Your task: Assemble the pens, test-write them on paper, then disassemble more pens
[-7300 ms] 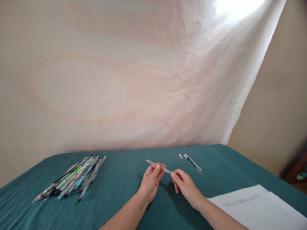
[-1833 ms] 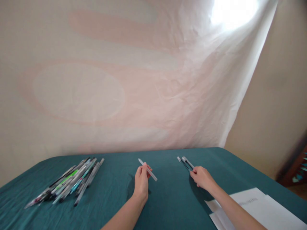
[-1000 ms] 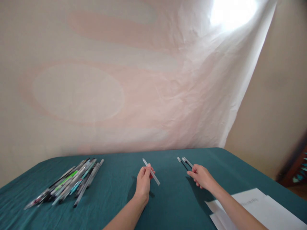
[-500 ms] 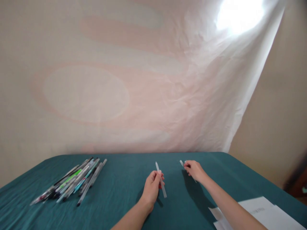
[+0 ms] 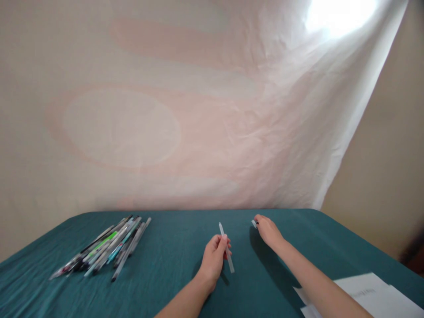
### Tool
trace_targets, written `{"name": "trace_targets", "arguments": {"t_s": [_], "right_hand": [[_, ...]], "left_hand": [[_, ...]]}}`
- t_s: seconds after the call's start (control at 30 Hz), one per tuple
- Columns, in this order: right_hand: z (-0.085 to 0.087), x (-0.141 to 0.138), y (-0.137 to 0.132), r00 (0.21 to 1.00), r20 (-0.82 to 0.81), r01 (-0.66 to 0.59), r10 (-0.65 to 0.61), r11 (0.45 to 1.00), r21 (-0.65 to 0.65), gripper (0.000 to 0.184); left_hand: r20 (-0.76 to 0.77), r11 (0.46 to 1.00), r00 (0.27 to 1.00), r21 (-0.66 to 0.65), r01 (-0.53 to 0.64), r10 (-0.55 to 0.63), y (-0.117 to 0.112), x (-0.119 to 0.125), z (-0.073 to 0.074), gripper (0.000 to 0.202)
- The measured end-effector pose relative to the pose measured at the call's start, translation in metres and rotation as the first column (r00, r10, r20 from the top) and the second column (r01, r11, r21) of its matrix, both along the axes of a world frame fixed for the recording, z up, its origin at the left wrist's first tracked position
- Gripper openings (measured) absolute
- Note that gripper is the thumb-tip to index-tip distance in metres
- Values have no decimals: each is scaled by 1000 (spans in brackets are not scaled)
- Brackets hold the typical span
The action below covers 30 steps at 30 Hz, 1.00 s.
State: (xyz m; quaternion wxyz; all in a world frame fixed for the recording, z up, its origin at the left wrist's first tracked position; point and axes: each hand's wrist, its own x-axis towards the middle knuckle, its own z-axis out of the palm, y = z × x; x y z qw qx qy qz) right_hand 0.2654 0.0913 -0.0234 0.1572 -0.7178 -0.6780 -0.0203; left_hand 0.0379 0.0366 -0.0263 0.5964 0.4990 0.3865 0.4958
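A whitish, translucent pen (image 5: 229, 259) is pinched in my left hand (image 5: 213, 258), thumb on top, and slants over the cloth near the middle. Farther right, my right hand (image 5: 269, 232) reaches down toward the table, its fingers curled together at a pale pen (image 5: 253, 224). Only one end of that pen shows to the left of the fingertips; the hand covers the rest. How many pens lie under the right hand cannot be made out. On the left lies a loose pile of pens (image 5: 114, 245) in grey, black, green and light blue.
The table has a dark green cloth (image 5: 172, 282). White paper sheets (image 5: 374, 293) lie at the front right, partly beneath my right forearm. A pale hanging sheet (image 5: 205, 132) rises behind the table's far edge.
My right hand has shifted slightly up and over the pale pen, hiding more of it. The left hand keeps its pen. The whole view has turned slightly.
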Motion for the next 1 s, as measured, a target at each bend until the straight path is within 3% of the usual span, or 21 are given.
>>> {"name": "trace_targets", "arguments": {"t_s": [0.27, 0.5, 0.63, 0.77, 0.87, 0.93, 1.0], "right_hand": [[1, -2, -4, 994, 87, 73, -71, 997, -21, 11], [8, -1, -10, 997, 18, 82, -81, 997, -11, 11], [18, -2, -20, 997, -74, 36, -35, 999, 14, 14], [26, -21, -40, 980, -176, -90, 90, 996, 8, 15], [27, -47, -62, 929, -285, -253, 234, 967, -32, 24], [25, -65, -77, 787, -522, -422, 330, 904, -64, 29], [22, -78, -88, 693, -627, -483, 356, 875, -37, 28]], "left_hand": [[-30, 1000, 1000, 4, 7, -7, -2, -2, 2, 41], [-31, 1000, 999, 9, 18, -18, 0, -3, 0, 41], [-20, 1000, 999, 12, 29, -28, -1, -2, 1, 40], [-24, 999, 999, 29, 23, -22, -1, -2, 2, 40], [-34, 999, 999, 26, 32, -32, 0, -1, 2, 42], [-1, 999, 999, 13, 50, -50, 0, -1, 1, 43], [53, 997, 996, 5, 75, -75, 0, 0, 0, 42]]}}
